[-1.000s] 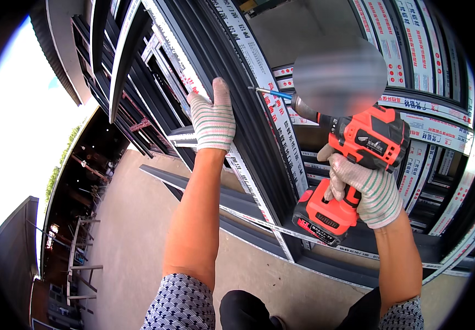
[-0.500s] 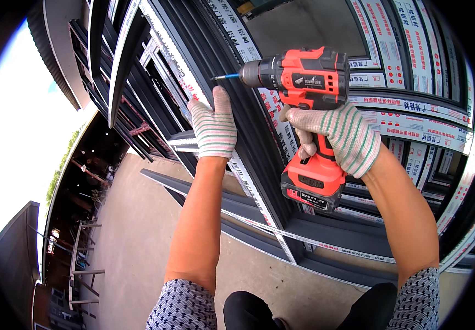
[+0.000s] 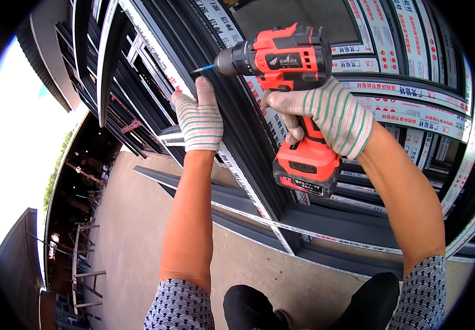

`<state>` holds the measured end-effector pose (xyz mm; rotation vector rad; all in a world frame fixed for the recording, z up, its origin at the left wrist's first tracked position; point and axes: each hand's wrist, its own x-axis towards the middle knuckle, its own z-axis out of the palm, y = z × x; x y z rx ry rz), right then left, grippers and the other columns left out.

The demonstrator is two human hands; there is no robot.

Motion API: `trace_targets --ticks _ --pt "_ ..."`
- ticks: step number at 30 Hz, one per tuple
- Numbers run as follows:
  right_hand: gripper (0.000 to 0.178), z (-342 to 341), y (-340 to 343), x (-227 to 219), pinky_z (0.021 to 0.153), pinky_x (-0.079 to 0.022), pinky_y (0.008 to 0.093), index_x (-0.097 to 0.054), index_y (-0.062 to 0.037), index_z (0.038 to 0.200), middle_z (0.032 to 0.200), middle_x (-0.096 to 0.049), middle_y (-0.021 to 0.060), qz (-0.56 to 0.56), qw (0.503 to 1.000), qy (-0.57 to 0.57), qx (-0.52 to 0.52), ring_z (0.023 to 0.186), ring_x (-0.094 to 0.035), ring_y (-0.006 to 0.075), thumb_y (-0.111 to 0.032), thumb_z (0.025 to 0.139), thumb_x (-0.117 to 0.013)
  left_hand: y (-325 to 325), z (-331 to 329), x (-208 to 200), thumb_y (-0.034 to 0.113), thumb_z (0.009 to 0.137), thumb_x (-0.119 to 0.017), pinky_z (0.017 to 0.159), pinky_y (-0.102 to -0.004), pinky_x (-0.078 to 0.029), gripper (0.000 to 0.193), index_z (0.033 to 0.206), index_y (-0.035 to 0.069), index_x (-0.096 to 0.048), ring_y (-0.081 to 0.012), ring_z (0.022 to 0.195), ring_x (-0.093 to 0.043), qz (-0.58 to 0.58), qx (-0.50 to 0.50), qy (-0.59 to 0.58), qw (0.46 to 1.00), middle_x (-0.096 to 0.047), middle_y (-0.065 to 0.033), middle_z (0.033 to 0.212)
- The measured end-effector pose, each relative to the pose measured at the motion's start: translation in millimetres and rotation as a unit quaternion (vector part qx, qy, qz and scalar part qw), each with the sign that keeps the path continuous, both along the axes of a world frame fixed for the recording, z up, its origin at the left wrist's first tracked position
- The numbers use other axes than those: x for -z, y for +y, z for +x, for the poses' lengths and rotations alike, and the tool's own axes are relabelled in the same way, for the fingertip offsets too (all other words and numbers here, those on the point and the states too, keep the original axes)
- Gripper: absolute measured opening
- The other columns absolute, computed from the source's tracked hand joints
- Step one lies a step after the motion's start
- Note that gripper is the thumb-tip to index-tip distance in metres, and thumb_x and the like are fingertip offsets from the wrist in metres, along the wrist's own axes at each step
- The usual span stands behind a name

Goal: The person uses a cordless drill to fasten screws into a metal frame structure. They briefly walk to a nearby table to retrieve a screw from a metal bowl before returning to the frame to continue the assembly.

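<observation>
A red and black cordless drill (image 3: 289, 58) is in my right hand (image 3: 325, 113), whose gloved fingers wrap its handle, the index finger by the trigger. The drill points left, and its slim bit with a blue collar (image 3: 209, 67) ends at the dark grey metal frame (image 3: 237, 121), just above my left thumb. Whether the tip touches the frame, I cannot tell. My left hand (image 3: 201, 118), in a striped knit glove, grips the frame's edge, the thumb on the front face and the other fingers curled round the side, partly hidden.
Several film-covered frames (image 3: 408, 91) lean at the right. More dark profiles (image 3: 102, 71) stand at the left. A low crossbar (image 3: 336, 223) runs above the concrete floor (image 3: 133, 231) near my legs. Metal trestles (image 3: 89, 273) stand farther left.
Both hands and the drill sit slightly farther left and higher in view, and the frame has shifted left with them. Both grips look the same.
</observation>
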<state>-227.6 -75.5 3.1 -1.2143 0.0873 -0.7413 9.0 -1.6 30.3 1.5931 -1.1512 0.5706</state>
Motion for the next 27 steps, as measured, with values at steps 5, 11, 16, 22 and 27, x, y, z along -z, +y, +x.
trace_targets --ticks 5,11,16,22,27 --pt "0.016 -0.7 -2.3 -5.4 0.05 -0.052 0.0325 -0.062 -0.0047 0.081 0.056 -0.056 0.0046 -0.029 0.999 0.015 0.003 0.043 -0.054 0.0154 -0.015 0.082 -0.074 -1.6 5.5 -0.2 0.038 0.099 -0.06 0.076 -0.0342 -0.045 0.044 0.1 -0.005 -0.05 -0.0189 0.08 -0.048 -0.016 0.0 -0.018 1.0 -0.056 -0.0112 0.088" --pt "0.02 -0.9 -11.6 -10.4 0.05 -0.051 0.0333 -0.061 -0.006 0.074 0.05 -0.053 0.0048 -0.075 0.996 0.049 0.0 0.041 -0.052 0.0163 -0.02 0.085 -0.07 -2.3 1.0 1.9 0.038 0.098 -0.06 0.076 -0.0372 -0.044 0.045 0.097 -0.006 -0.049 -0.0223 0.079 -0.047 -0.008 -0.017 -0.002 1.0 -0.052 -0.0138 0.085" --pt "0.025 -5.4 -14.3 -17.0 0.051 -0.051 0.0328 -0.059 -0.0078 0.068 0.05 -0.052 0.004 -0.088 0.992 0.093 0.019 0.041 -0.051 0.0158 -0.022 0.086 -0.069 -3.1 2.5 2.8 0.04 0.099 -0.058 0.079 -0.0382 -0.044 0.048 0.098 -0.007 -0.049 -0.0242 0.081 -0.047 -0.007 -0.019 -0.003 1.0 -0.052 -0.0158 0.087" --pt "0.021 -5.4 -14.8 -19.6 0.051 -0.052 0.0323 -0.06 -0.0074 0.072 0.051 -0.053 0.0035 -0.107 0.989 0.098 0.027 0.04 -0.051 0.0144 -0.02 0.087 -0.068 -6.3 10.0 5.3 0.045 0.099 -0.058 0.068 -0.0301 -0.042 0.049 0.093 -0.003 -0.05 -0.0136 0.076 -0.042 -0.027 -0.036 -0.032 0.999 -0.05 -0.0035 0.079" --pt "0.014 -5.4 -12.6 -20.8 0.048 -0.05 0.0318 -0.063 -0.0055 0.08 0.053 -0.054 0.0032 -0.095 0.991 0.094 0.032 0.039 -0.051 0.0139 -0.017 0.086 -0.069 -6.3 9.7 4.9 0.046 0.099 -0.058 0.07 -0.0293 -0.043 0.051 0.095 -0.005 -0.051 -0.0145 0.078 -0.044 -0.028 -0.038 -0.035 0.998 -0.052 -0.0057 0.082"
